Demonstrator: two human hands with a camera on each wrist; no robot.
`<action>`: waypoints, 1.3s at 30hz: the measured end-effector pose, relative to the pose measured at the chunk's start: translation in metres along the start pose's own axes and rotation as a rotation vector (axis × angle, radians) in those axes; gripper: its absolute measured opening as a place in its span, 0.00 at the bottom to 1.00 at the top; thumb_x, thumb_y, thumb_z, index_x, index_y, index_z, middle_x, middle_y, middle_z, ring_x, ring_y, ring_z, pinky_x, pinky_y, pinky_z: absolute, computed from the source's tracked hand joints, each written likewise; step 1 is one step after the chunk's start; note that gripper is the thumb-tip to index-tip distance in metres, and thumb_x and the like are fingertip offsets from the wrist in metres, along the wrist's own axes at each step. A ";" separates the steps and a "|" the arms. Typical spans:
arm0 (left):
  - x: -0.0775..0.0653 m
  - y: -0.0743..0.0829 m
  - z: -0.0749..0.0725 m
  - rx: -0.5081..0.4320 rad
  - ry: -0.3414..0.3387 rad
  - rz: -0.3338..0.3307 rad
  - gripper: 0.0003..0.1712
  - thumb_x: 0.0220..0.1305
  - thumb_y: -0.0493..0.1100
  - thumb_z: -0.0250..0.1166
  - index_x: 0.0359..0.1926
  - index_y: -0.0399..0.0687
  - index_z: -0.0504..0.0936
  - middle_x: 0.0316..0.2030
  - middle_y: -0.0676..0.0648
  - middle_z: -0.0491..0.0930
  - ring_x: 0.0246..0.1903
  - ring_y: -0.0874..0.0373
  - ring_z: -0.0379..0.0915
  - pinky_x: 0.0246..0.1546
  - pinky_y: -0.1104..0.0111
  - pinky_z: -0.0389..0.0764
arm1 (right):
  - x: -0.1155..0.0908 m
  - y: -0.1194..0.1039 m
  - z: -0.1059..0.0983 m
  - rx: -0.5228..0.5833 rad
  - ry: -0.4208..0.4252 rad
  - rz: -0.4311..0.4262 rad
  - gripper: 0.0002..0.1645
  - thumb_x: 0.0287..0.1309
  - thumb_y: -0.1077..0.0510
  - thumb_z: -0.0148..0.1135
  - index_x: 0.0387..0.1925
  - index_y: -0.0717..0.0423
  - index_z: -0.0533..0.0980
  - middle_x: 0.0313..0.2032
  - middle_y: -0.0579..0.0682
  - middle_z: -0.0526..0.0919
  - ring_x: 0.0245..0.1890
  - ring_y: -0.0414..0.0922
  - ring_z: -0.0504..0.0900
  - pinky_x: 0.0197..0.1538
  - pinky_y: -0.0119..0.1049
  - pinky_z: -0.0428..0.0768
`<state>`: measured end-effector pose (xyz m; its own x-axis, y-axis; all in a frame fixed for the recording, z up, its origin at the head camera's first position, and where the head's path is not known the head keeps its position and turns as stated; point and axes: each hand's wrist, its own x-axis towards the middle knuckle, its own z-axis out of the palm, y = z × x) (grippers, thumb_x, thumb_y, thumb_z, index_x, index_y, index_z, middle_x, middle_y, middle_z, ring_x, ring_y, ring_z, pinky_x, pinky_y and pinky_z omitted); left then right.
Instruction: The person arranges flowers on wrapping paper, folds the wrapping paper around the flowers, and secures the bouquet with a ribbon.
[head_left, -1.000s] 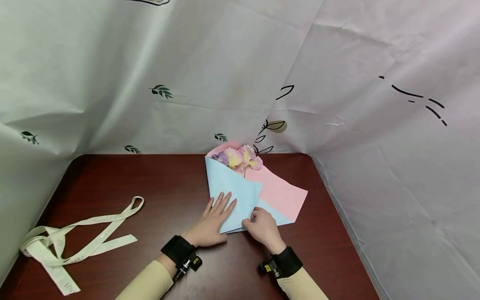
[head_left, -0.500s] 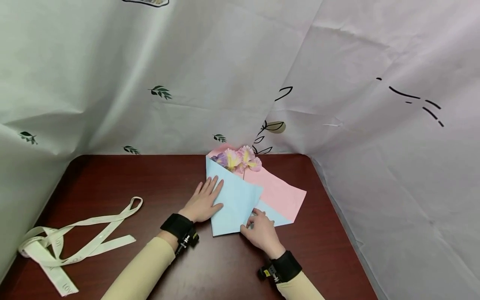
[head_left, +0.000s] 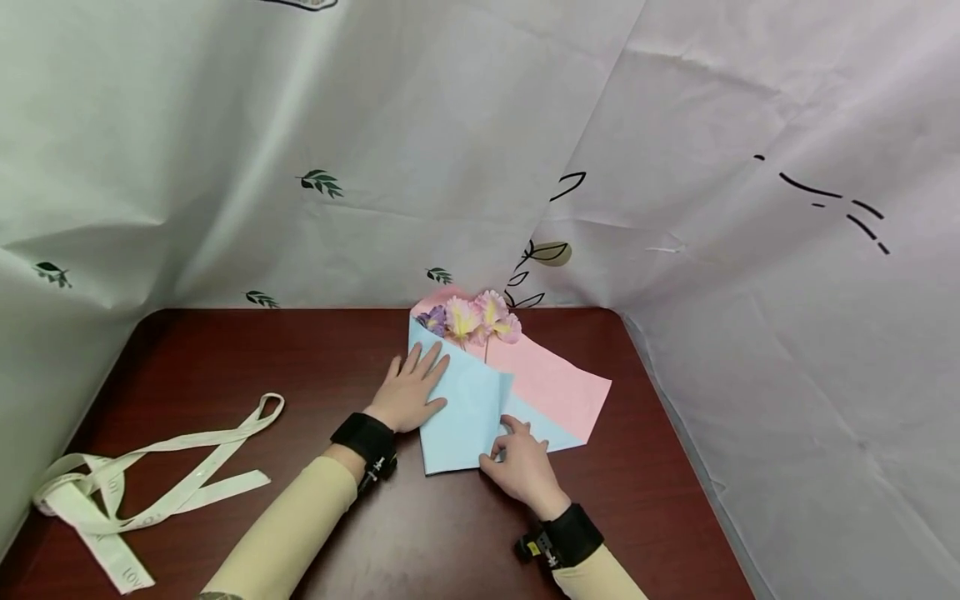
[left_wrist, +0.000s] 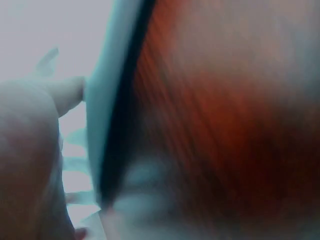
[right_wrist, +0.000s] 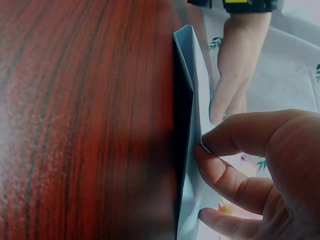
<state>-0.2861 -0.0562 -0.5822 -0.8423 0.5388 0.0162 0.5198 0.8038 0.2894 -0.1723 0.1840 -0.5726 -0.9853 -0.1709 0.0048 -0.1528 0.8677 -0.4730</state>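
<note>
A bouquet wrap of light blue wrapping paper (head_left: 467, 417) with a pink inner side (head_left: 558, 379) lies near the table's back edge. Artificial flowers (head_left: 480, 318), pink, yellow and purple, show at its top. My left hand (head_left: 408, 396) rests with spread fingers on the left side of the folded blue flap. At the lower right of that flap, my right hand (head_left: 519, 462) pinches its edge; the right wrist view shows thumb (right_wrist: 240, 132) and forefinger on either side of the paper edge (right_wrist: 196, 105). In the left wrist view, my left hand (left_wrist: 30, 150) is blurred beside the paper.
A long cream ribbon (head_left: 198, 437) with printed letters lies loosely looped on the left of the dark red-brown table (head_left: 405, 542). Behind and to the right hangs a pale cloth (head_left: 375, 167) with leaf prints. Black straps with small cameras circle both wrists.
My left hand has slid up and left from the flap's lower middle to its left side. The flap's right edge has shifted slightly left. My right hand stays at the lower edge.
</note>
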 end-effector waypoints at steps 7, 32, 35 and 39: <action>0.012 -0.001 -0.001 0.030 0.049 0.041 0.47 0.73 0.65 0.55 0.82 0.52 0.46 0.81 0.43 0.35 0.79 0.42 0.26 0.73 0.39 0.34 | -0.003 0.000 -0.001 0.016 -0.031 -0.001 0.19 0.55 0.51 0.67 0.12 0.41 0.73 0.68 0.70 0.69 0.67 0.78 0.60 0.55 0.86 0.52; 0.022 -0.016 -0.007 -0.071 -0.003 -0.152 0.49 0.75 0.64 0.52 0.82 0.54 0.38 0.81 0.45 0.28 0.63 0.41 0.60 0.54 0.49 0.64 | -0.005 0.001 0.004 -0.038 -0.031 -0.008 0.22 0.57 0.49 0.69 0.11 0.39 0.73 0.67 0.71 0.69 0.69 0.76 0.59 0.56 0.85 0.51; 0.024 -0.022 -0.008 -0.095 -0.001 -0.171 0.51 0.73 0.64 0.55 0.82 0.53 0.38 0.81 0.43 0.28 0.60 0.42 0.60 0.54 0.48 0.63 | -0.005 0.001 0.005 -0.038 -0.029 -0.014 0.22 0.57 0.49 0.69 0.11 0.39 0.72 0.67 0.70 0.70 0.69 0.76 0.59 0.57 0.85 0.51; 0.023 -0.027 -0.009 -0.100 0.021 -0.145 0.53 0.69 0.63 0.61 0.82 0.56 0.42 0.80 0.41 0.28 0.71 0.39 0.50 0.65 0.40 0.55 | -0.006 0.002 0.004 -0.016 -0.034 -0.017 0.22 0.58 0.50 0.68 0.11 0.39 0.72 0.69 0.70 0.67 0.70 0.76 0.57 0.57 0.85 0.50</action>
<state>-0.3204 -0.0677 -0.5808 -0.9106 0.4130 -0.0125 0.3770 0.8429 0.3838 -0.1666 0.1845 -0.5770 -0.9794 -0.2013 -0.0170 -0.1712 0.8718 -0.4590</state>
